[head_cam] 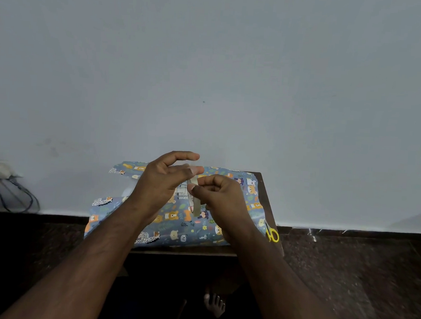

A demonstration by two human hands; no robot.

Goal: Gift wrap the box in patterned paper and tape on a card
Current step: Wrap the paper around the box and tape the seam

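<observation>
With your right hand (217, 196) pinching the tape (194, 202) and your left hand (165, 181) loosely open at it, peel a short strip clear of the paper (183, 226).

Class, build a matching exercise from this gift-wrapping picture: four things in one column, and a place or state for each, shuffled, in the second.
Things
1. yellow-handled scissors
2. blue animal-patterned wrapping paper
3. clear tape roll
4. left hand

Places or states
A. held up between both hands
B. spread over the small dark wooden table
C. fingers stretched out above the paper
D. lying at the table's right edge

Pairs: 1-D, 2-B, 3-A, 4-C
</observation>
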